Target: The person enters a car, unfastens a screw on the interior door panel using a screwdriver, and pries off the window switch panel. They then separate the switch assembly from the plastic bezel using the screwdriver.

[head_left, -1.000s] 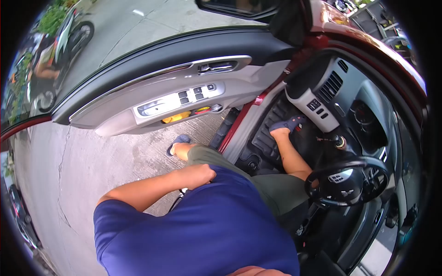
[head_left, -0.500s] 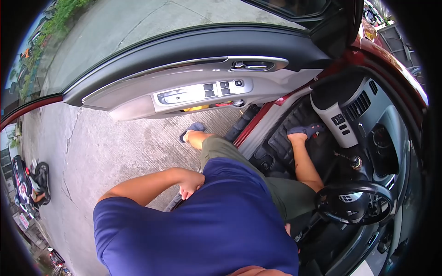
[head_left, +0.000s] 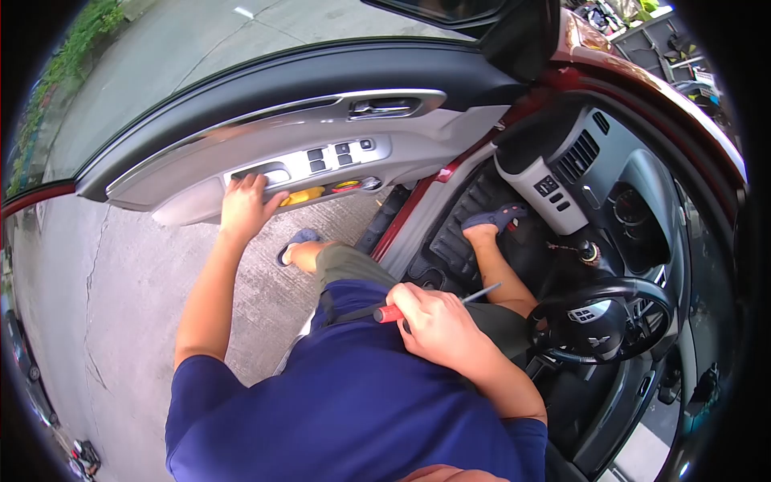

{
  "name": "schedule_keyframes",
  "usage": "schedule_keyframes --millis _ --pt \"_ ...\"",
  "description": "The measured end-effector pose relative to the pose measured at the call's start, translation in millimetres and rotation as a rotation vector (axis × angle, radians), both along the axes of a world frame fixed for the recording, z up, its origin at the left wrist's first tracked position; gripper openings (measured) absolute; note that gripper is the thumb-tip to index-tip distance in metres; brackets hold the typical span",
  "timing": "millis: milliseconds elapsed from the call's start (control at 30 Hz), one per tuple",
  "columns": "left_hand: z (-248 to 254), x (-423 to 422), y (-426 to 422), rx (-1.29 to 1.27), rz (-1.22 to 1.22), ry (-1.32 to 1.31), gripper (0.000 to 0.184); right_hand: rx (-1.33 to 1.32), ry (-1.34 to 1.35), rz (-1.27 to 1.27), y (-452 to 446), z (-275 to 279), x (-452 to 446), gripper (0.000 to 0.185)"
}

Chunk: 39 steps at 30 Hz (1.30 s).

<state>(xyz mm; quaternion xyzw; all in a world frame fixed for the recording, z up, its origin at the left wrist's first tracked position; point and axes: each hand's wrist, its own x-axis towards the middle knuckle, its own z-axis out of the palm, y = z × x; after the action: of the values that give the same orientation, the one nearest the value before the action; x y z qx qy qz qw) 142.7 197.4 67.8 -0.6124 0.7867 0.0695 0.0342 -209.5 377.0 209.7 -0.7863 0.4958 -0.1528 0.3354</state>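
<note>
My left hand [head_left: 247,207] reaches out to the open car door [head_left: 193,189], its fingers hooked into the pull recess of the silver armrest panel [head_left: 277,171]. Below the thumb, a yellow object [head_left: 301,196] lies in the door pocket, beside something red and yellow [head_left: 347,186]. In front of my belly, my right hand [head_left: 440,325] is closed around a screwdriver. Its red handle end [head_left: 389,314] sticks out on the left, and the metal shaft [head_left: 483,292] points right toward the steering wheel [head_left: 602,321]. A black strap [head_left: 353,315] runs across my shirt near that hand.
One foot [head_left: 299,245] stands on the concrete outside, the other [head_left: 491,217] on the black floor mat [head_left: 450,241]. The dashboard [head_left: 618,169] and gear lever [head_left: 590,253] are at the right. The red door sill [head_left: 393,229] lies between my legs.
My left hand has gone from my waist to the door's pull recess. My right hand, mostly hidden before, is now in front of my belly with the screwdriver. The view has shifted.
</note>
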Motion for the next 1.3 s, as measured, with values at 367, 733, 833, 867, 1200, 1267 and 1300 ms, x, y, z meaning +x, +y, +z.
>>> schedule_keyframes --millis 367,733,833,867,1200,1267,1300 --pt "-33 -6 10 -0.305 -0.121 -0.011 0.051 0.063 -0.247 -0.247 -7 155 -87 0.03" --pt "-29 -27 25 -0.222 0.135 0.012 0.078 -0.192 -1.121 -0.189 81 33 -98 0.033" --pt "-29 -35 40 -0.379 0.134 0.077 0.06 -0.229 -1.271 -0.265 131 43 -120 0.031" --pt "-33 -33 41 -0.396 0.13 0.049 0.063 -0.217 -1.324 -0.276 147 49 -131 0.031" --pt "-54 -19 26 -0.285 0.143 -0.146 0.097 -0.457 -1.172 -0.413 314 82 -203 0.042" --pt "-50 -24 18 -0.232 0.119 -0.208 0.105 -0.471 -1.032 -0.558 351 87 -202 0.044" --pt "-46 -27 22 -0.215 0.119 -0.232 0.105 -0.443 -0.947 -0.655 365 88 -196 0.039"
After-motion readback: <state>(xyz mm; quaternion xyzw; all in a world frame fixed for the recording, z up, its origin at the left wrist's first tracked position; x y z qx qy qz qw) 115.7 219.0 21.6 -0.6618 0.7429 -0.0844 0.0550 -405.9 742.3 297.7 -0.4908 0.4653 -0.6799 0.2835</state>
